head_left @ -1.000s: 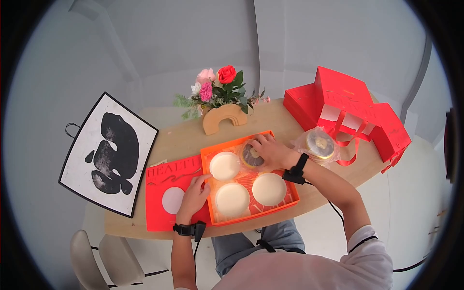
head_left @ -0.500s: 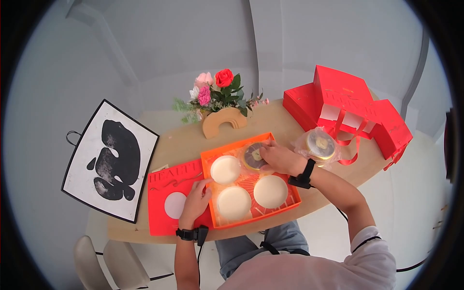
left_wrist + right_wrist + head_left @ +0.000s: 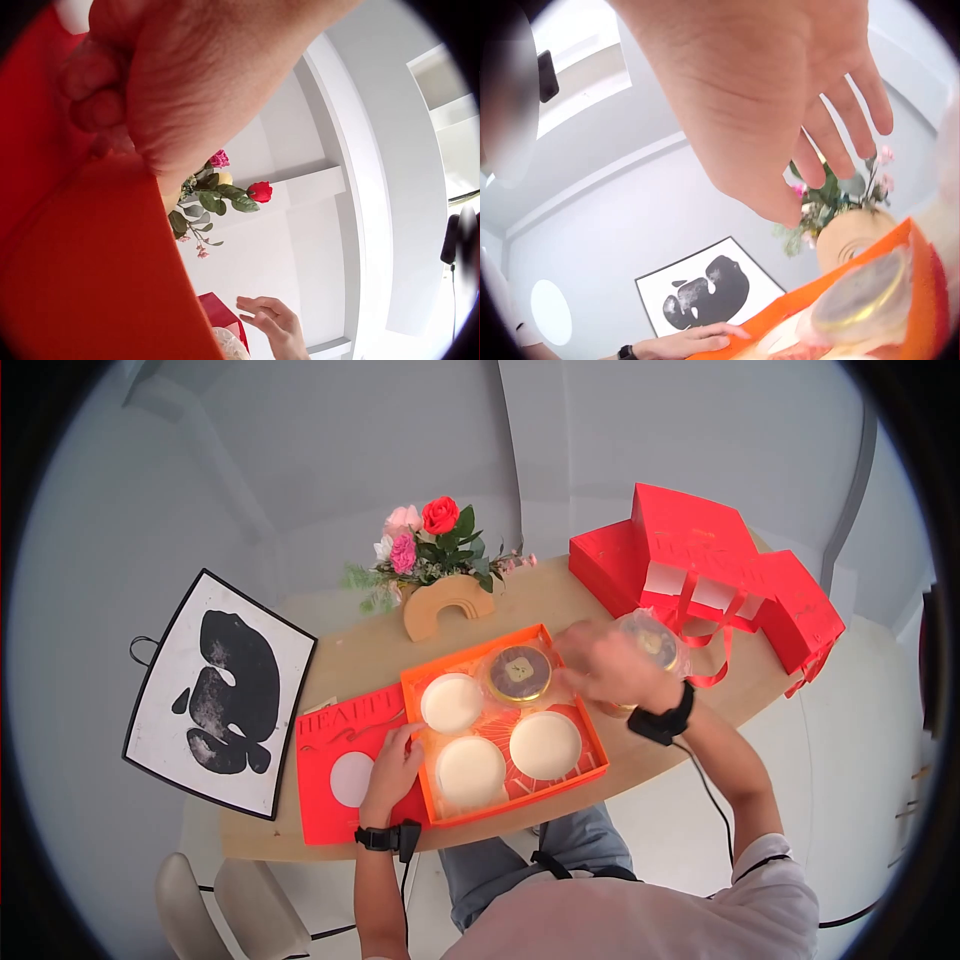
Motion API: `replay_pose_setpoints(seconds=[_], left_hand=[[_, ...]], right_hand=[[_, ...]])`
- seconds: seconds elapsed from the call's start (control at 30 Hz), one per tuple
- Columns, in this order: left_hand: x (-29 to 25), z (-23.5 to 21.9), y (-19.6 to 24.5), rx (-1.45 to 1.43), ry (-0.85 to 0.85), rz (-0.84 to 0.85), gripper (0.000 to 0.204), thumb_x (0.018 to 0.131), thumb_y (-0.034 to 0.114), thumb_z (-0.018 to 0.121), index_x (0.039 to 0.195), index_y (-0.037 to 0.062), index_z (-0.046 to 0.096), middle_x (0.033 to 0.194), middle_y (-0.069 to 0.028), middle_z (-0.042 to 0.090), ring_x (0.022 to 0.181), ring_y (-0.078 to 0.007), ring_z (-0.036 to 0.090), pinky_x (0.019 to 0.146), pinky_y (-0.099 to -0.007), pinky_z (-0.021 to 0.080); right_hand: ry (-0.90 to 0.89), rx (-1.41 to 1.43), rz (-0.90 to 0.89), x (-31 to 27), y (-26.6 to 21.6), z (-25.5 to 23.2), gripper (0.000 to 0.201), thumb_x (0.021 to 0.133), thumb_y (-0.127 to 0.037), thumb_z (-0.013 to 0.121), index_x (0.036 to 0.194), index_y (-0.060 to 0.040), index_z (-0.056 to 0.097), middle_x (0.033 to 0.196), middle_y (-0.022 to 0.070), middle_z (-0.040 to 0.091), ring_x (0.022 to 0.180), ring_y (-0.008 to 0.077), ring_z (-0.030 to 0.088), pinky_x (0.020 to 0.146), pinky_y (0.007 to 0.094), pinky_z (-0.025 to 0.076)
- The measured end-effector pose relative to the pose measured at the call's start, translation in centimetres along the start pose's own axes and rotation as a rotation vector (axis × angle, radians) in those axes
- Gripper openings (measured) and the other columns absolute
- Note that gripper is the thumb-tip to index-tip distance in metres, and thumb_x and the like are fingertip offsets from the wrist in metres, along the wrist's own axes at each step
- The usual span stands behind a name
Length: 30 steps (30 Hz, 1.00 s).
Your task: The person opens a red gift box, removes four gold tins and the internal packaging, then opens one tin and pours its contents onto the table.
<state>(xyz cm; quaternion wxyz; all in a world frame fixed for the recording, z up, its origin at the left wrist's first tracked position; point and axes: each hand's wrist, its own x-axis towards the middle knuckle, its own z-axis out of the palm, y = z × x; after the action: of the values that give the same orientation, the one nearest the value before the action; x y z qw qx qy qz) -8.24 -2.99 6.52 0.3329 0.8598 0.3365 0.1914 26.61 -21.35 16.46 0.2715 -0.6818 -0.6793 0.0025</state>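
My left hand [image 3: 393, 772] grips the left rim of a shallow orange gift box [image 3: 592, 734], its fingers curled by the wall in the left wrist view. A clear-wrapped round tin [image 3: 520, 674] with a dark top and gold rim sits in the box's far right place. Round cream cups [image 3: 545, 746] fill the other three places. My right hand [image 3: 620, 665], blurred in the head view, is above the table just right of the box. In the right wrist view its fingers [image 3: 826, 146] are spread and hold nothing. Behind it is a second wrapped tin [image 3: 658, 647], partly covered.
A red lid [image 3: 315, 800] with a pale circle lies left of the box. Flowers in a wooden arch vase [image 3: 425, 615] stand at the back. Red boxes with ribbon handles [image 3: 690, 525] are at the back right. A black-and-white picture board [image 3: 225, 700] leans at the left.
My right hand has let go of the tin in the box and moved right, towards the second wrapped tin. My left hand stays at the box's left rim.
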Motion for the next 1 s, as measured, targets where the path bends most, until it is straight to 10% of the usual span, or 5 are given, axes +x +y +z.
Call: replay_pose_setpoints(seconds=[0.2, 0.3, 0.4, 0.87, 1.0], left_hand=[[0.2, 0.0, 0.2, -0.013, 0.004, -0.002, 0.034, 0.1, 0.019, 0.054, 0.134, 0.0138, 0.058, 0.121, -0.0184, 0.057, 0.087, -0.0278, 0.062, 0.084, -0.0357, 0.051], [0.1, 0.0, 0.1, -0.025, 0.007, -0.014, 0.034, 0.1, 0.019, 0.054, 0.134, 0.0137, 0.058, 0.123, -0.018, 0.057, 0.089, -0.0279, 0.062, 0.084, -0.0355, 0.051], [0.0, 0.1, -0.2, -0.018, 0.024, 0.005, 0.034, 0.1, 0.019, 0.054, 0.134, 0.0134, 0.058, 0.125, -0.0177, 0.056, 0.091, -0.0282, 0.062, 0.085, -0.0352, 0.051], [-0.2, -0.3, 0.7, -0.036, 0.0, -0.021, 0.034, 0.101, 0.021, 0.053, 0.133, 0.012, 0.057, 0.128, -0.0171, 0.055, 0.092, -0.0277, 0.062, 0.087, -0.0356, 0.051], [-0.1, -0.2, -0.1, -0.003, -0.007, 0.012, 0.039, 0.101, 0.022, 0.053, 0.139, 0.0142, 0.052, 0.126, -0.0175, 0.055, 0.09, -0.0281, 0.063, 0.086, -0.037, 0.051]], right_hand=[[0.256, -0.499, 0.173, -3.7, 5.8, -5.1, 0.063, 0.074, -0.044, 0.081, 0.122, -0.0061, 0.065, 0.137, 0.0155, 0.055, 0.13, 0.0356, 0.05, 0.103, 0.0477, 0.048], [-0.307, -0.337, 0.5, -4.1, 6.6, -5.6, 0.1, 0.073, -0.064, 0.075, 0.149, -0.006, 0.043, 0.153, 0.0162, 0.04, 0.14, 0.0353, 0.043, 0.111, 0.0457, 0.044], [-0.254, -0.1, 0.55, -5.4, 8.0, -4.1, 0.125, 0.061, -0.07, 0.079, 0.153, -0.0023, 0.03, 0.148, 0.0231, 0.044, 0.132, 0.0396, 0.051, 0.103, 0.0517, 0.048], [0.168, -0.106, 0.112, 1.3, 0.7, -3.8, 0.117, 0.058, -0.042, 0.09, 0.151, -0.0039, 0.03, 0.132, 0.0284, 0.046, 0.119, 0.047, 0.051, 0.098, 0.0513, 0.048], [-0.003, 0.014, 0.0, 5.1, -3.9, 1.0, 0.111, 0.061, -0.043, 0.088, 0.15, -0.0061, 0.032, 0.128, 0.0255, 0.047, 0.117, 0.0455, 0.052, 0.1, 0.0504, 0.045]])
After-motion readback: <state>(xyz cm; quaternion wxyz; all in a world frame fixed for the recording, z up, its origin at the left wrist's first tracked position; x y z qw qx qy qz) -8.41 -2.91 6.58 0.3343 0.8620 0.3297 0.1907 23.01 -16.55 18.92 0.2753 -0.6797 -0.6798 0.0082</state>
